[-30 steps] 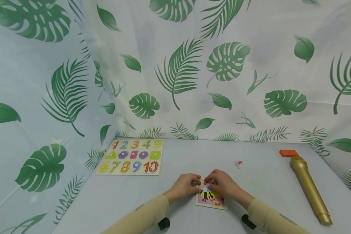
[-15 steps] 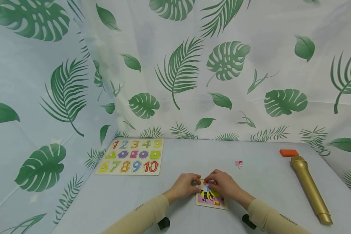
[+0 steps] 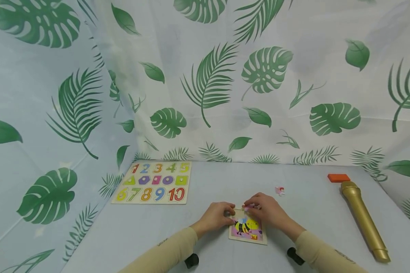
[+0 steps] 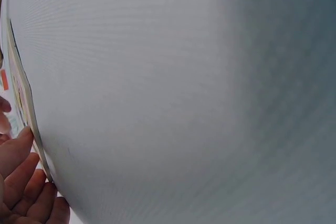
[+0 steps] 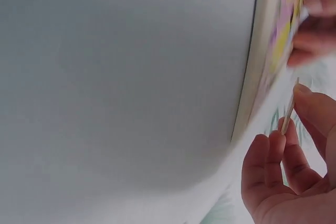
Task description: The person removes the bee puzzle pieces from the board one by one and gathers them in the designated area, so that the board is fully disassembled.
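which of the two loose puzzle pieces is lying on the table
The small pink-and-white piece, lying on the table beyond the right hand; the other loose piece is pinched by that hand.

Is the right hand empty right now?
No, the right hand pinches a thin puzzle piece, seen edge-on in the right wrist view.

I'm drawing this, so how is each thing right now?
Bee puzzle: flat, bare near the top
Held piece: out of the puzzle
Loose piece: lying on the table
Number board: lying flat
Orange block: flat
Golden microphone: on its side
Left grip: holding the bee puzzle
Right grip: pinching the held piece
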A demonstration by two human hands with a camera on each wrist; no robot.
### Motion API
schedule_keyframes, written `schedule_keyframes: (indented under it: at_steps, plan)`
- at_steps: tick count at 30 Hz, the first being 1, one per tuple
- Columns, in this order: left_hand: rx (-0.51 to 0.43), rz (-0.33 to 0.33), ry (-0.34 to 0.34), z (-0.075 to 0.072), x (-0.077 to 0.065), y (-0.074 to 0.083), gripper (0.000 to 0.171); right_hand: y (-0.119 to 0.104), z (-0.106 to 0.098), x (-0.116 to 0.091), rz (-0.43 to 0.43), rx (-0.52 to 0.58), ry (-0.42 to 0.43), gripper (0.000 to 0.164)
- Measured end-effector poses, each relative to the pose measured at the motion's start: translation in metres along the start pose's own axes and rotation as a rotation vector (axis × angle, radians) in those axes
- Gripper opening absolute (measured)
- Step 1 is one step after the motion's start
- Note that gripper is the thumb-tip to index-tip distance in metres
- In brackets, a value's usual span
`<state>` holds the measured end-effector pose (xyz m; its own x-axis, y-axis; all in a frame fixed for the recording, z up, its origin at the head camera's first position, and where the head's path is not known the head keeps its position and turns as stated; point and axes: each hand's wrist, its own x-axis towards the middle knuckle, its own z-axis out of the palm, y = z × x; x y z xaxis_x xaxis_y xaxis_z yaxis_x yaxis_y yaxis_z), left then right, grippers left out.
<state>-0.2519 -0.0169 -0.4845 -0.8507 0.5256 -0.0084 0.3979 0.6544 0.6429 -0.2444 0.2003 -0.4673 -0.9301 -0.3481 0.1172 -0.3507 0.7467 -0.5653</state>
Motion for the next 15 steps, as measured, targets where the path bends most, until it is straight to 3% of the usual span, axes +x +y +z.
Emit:
schedule_keyframes:
  at_steps: [9,15]
  plan:
    - [-0.014,-0.026,0.0,0.0,-0.003,0.003,0.019,0.057,-0.041,0.005,0.003,-0.043,0.207,0.02]
    - [-0.02,-0.025,0.004,0.0,-0.003,0.004,0.019,0.107,-0.068,0.0,0.197,-0.04,0.198,0.03]
